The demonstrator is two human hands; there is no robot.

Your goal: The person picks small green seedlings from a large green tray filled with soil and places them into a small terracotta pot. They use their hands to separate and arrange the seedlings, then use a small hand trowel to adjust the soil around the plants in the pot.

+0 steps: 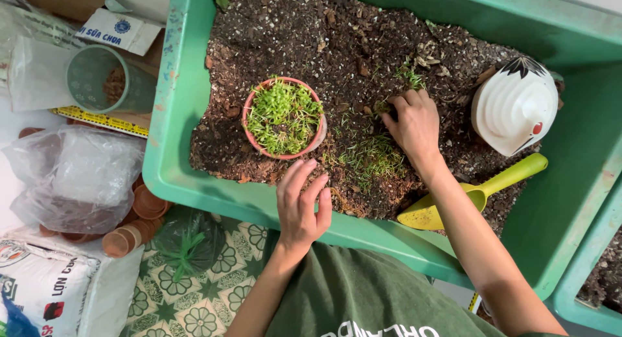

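A large green plastic tub (170, 149) holds dark soil (311, 32) with thin green sprouts (372, 157) growing in it. A small terracotta pot (283, 116) packed with seedlings sits in the soil. My left hand (302, 204) rests flat on the soil just below that pot, fingers apart, holding nothing. My right hand (411, 124) is farther right, fingertips pinched into the soil on a small tuft of sprouts (382, 107).
A yellow-green trowel (476, 193) lies in the tub's right corner, next to a white ribbed pot (515, 105). Left of the tub are stacked small terracotta pots (139, 217), plastic bags (74, 178), a green mesh cup (103, 78) and a white sack (42, 288).
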